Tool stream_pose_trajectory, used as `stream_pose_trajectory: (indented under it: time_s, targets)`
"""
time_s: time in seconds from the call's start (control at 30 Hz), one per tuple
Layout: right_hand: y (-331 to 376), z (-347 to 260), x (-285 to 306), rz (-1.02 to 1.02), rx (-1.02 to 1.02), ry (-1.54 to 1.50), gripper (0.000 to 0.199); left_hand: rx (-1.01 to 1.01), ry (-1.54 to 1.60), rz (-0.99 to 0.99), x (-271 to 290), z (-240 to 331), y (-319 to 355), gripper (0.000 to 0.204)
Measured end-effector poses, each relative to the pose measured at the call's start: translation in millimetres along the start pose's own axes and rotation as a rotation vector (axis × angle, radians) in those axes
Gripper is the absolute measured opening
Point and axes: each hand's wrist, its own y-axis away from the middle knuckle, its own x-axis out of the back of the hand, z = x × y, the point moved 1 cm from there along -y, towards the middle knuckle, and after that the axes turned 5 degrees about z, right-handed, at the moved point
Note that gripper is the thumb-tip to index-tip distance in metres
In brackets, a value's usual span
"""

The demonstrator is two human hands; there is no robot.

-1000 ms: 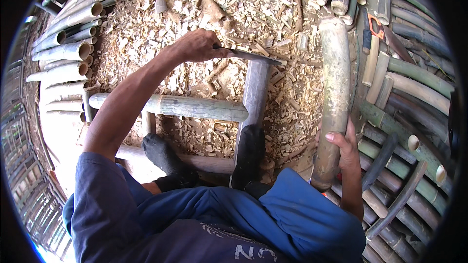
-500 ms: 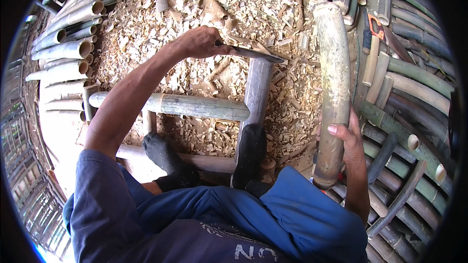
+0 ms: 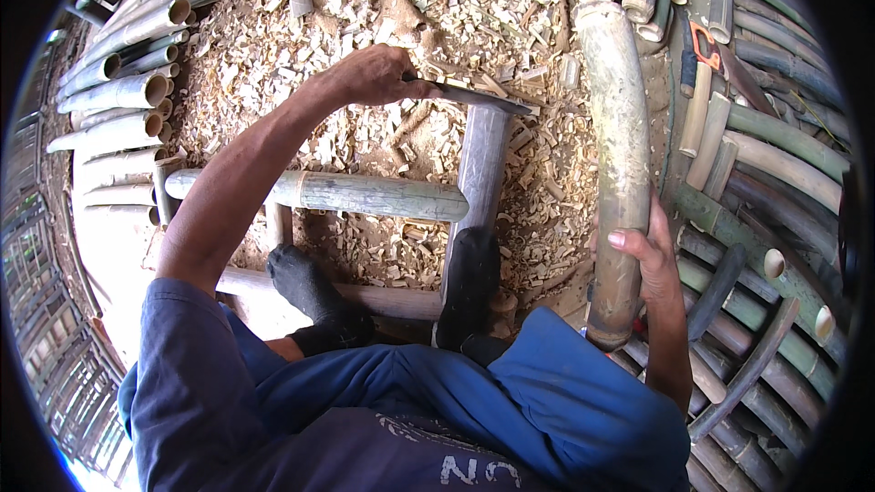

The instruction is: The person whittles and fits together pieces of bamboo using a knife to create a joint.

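My left hand (image 3: 381, 76) is closed round the dark handle of a long-bladed knife (image 3: 481, 100). Its blade points right, with the tip over the far end of a thick greyish bamboo pole (image 3: 483, 150) in front of me. On the right, my right hand (image 3: 649, 251) grips a thick, mottled bamboo piece (image 3: 622, 128) near its lower end; the thumb lies on top and the other fingers are mostly hidden behind it. A greenish bamboo length (image 3: 383, 196) runs crosswise under my left forearm, its right end against the greyish pole.
Bamboo chips (image 3: 365, 137) cover the ground ahead. Cut bamboo tubes (image 3: 128, 91) are stacked at the left. More bamboo pieces (image 3: 784, 159) lie at the right, beside an orange-handled saw (image 3: 705, 46). My black-covered feet (image 3: 469, 287) rest by the poles.
The mottled bamboo piece in my right hand has shifted slightly left at its far end. My left hand and the knife hold almost the same place.
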Motion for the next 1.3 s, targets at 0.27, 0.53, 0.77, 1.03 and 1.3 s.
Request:
stream_pose_trajectory:
  time_s: [0.27,0.53,0.77,1.03,1.3]
  targets:
    - [-0.1,-10.5,9.0,0.027,0.072,0.16,0.098,0.045,-0.061,0.024,-6.2,3.8,4.0,0.057]
    - [-24.2,-54.0,-17.6,0.267,0.577,0.176,0.088,0.073,-0.132,0.046,-10.2,2.3,9.9,0.064]
    - [-60.8,-98.2,-31.1,-0.162,0.094,0.867,0.096,0.149,-0.179,-0.018,-7.7,-1.2,1.3,0.057]
    - [-47.1,-160.6,-29.6,0.462,0.966,0.573,0.071,0.1,-0.212,-0.051,-10.1,-4.5,0.0,0.059]
    - [-92.4,-90.5,-12.5,-0.121,0.099,0.829,0.083,0.173,-0.204,-0.163,-3.1,0.3,-11.0,0.056]
